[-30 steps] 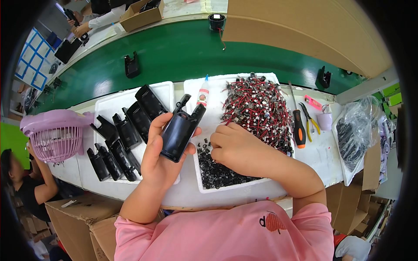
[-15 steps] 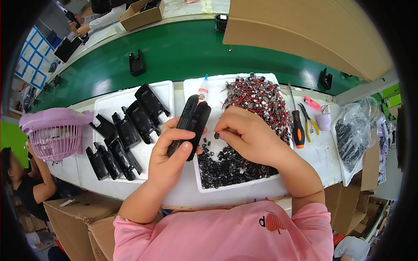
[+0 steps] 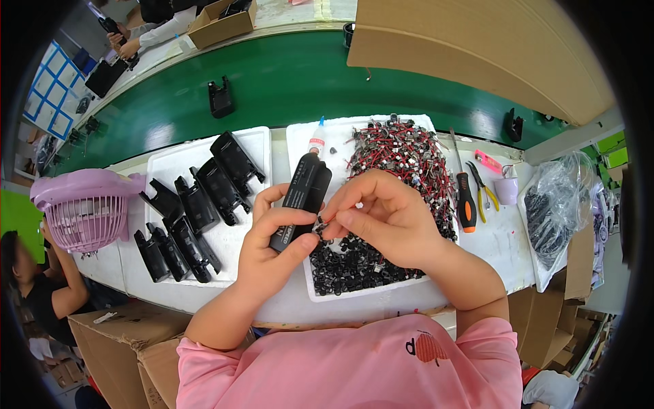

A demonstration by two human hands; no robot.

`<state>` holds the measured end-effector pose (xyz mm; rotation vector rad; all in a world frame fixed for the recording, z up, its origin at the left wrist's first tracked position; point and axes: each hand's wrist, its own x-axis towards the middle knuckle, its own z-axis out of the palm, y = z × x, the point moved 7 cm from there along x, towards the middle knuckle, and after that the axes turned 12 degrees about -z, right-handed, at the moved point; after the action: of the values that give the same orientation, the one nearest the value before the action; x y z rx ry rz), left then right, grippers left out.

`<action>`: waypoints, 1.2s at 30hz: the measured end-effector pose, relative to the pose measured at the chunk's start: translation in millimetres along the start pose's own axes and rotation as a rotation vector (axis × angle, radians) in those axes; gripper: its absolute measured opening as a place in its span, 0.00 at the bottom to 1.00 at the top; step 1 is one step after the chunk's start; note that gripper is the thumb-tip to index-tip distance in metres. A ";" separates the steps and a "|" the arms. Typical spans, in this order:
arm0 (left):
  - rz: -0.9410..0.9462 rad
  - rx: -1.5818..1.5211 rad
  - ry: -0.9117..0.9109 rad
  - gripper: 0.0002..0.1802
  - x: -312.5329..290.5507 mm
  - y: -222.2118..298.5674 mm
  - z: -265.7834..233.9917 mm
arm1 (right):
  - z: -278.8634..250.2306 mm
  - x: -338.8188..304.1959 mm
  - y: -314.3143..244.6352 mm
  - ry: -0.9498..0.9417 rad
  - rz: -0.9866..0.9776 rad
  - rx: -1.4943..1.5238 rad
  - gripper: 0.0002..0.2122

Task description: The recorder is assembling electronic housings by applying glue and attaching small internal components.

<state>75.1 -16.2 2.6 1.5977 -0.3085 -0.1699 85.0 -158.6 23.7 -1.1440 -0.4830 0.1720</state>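
Observation:
My left hand (image 3: 269, 235) is closed around a black plastic housing (image 3: 306, 184), held tilted with printing along its side. My right hand (image 3: 392, 221) is beside the housing's right edge, thumb and fingers pinched together. A small white piece (image 3: 359, 204) shows between those fingers; the rest of what they hold is hidden. Below both hands lies a white foam tray (image 3: 371, 292) with a heap of small black plastic parts (image 3: 347, 273). Behind my right hand, the same tray carries a pile of small parts with red and black wires (image 3: 402, 150).
More black housings (image 3: 197, 204) lie on a foam tray at left, beside a purple fan (image 3: 85, 211). A glue bottle (image 3: 316, 145), screwdriver (image 3: 466, 204) and pliers (image 3: 482, 191) are nearby. A green conveyor (image 3: 286, 82) runs behind, under a large cardboard box (image 3: 477, 54). Other people sit around.
My right hand has moved close against the housing; the small black part at its fingertips no longer shows. The housing has turned, showing its printed side. A housing on the conveyor has shifted slightly right.

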 end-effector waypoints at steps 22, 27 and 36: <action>-0.324 -0.680 -0.150 0.34 -3.4 -18.4 14.7 | 0.7 28.5 -25.1 0.001 -0.408 -1.038 0.06; -0.296 -0.643 -0.164 0.34 -3.9 -16.2 17.1 | 4.7 26.4 -25.4 0.006 -0.464 -1.096 0.06; -0.281 -0.629 -0.159 0.34 -3.9 -15.4 17.4 | 7.3 24.6 -25.6 0.020 -0.582 -1.128 0.08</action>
<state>67.6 -31.2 -14.0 0.9955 -0.1287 -0.5566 100.6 -154.0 56.0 -2.0214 -0.9194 -0.7088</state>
